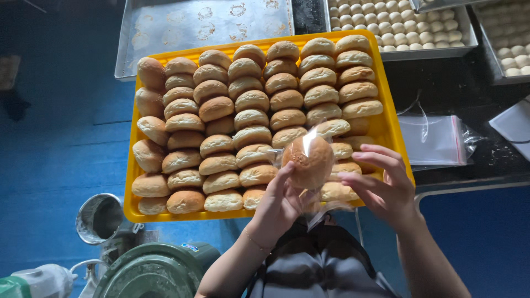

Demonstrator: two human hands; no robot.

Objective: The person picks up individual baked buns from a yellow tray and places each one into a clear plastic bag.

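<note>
A yellow tray (390, 128) holds several rows of baked brown buns (252, 118) packed on edge. Over its near right corner I hold one round bun (309, 160) inside a clear plastic bag (322, 212). My left hand (279, 205) grips the bun and bag from below and the left. My right hand (382, 185) is at the bag's right side, fingers spread and pinching the plastic.
A stack of clear bags (433, 140) lies on the dark counter right of the tray. Metal trays of pale dough balls (406, 26) sit at the back right; a bare metal tray (204, 25) is behind. A green machine lid (154, 270) and metal cup (100, 218) stand at lower left.
</note>
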